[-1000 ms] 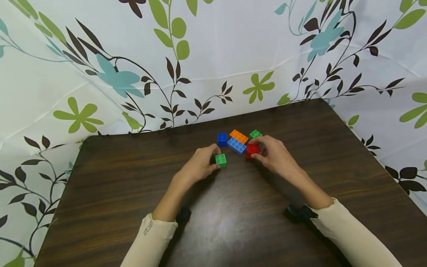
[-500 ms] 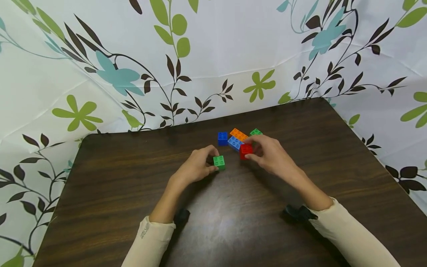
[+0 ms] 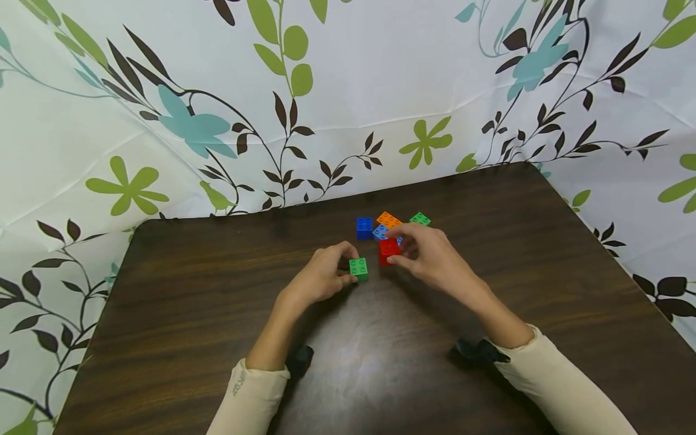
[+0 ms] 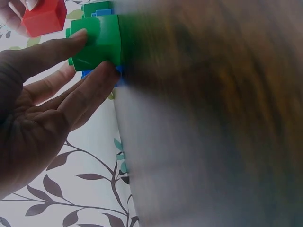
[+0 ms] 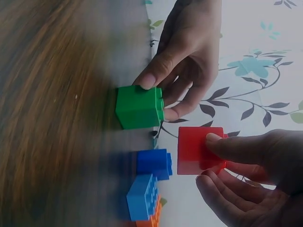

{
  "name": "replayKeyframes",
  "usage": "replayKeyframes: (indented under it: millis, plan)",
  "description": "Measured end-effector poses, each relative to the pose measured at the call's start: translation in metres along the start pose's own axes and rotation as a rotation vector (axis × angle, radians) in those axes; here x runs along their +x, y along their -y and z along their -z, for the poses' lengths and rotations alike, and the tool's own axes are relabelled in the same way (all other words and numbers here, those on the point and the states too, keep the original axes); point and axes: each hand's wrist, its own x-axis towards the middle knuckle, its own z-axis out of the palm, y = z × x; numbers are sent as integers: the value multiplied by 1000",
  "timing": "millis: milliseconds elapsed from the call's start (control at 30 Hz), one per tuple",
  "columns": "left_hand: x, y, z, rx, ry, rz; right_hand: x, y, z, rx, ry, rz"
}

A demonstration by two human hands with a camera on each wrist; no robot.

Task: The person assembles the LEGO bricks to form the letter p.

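Red brick (image 3: pixel 389 252): held off the table (image 3: pixel 190 332) in a fingertip pinch, so we judge a slip the first danger; a rolled wrist could drop it or turn it askew
Green brick (image 3: pixel 358 269): close to the tabletop, though whether it touches we cannot tell; should the red brick come in crooked, we would expect corners to knock and this one to twist in its grip
Light blue brick (image 3: pixel 380 232): partly hidden behind the red brick at 12 o'clock; a dip of the right hand (image 3: pixel 432 254) could, we think, shove it along
Right hand: thumb on one side, fingers on the other, pinching the red brick, which we place at the hand's 9 o'clock, out at the tips
Left hand (image 3: pixel 321 275): thumb and fingers pinching the green brick at the hand's 3 o'clock; from there we find the red brick at 2 o'clock, near, with a gap between
Loose bricks: beyond the red brick we count dark blue (image 3: pixel 364 228) at 10, orange (image 3: pixel 389 220) at 12, far green (image 3: pixel 420 219) between 1 and 2
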Motion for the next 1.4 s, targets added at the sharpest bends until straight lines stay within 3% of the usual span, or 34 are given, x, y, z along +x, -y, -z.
replayKeyframes:
  millis: [733,1400]
  plan:
    - [1,-5,-3,-29,10,72,15,19,-27,81,30,38]
    - [2,-3,-4,12,-12,66,21,19,-39,65,37,60]
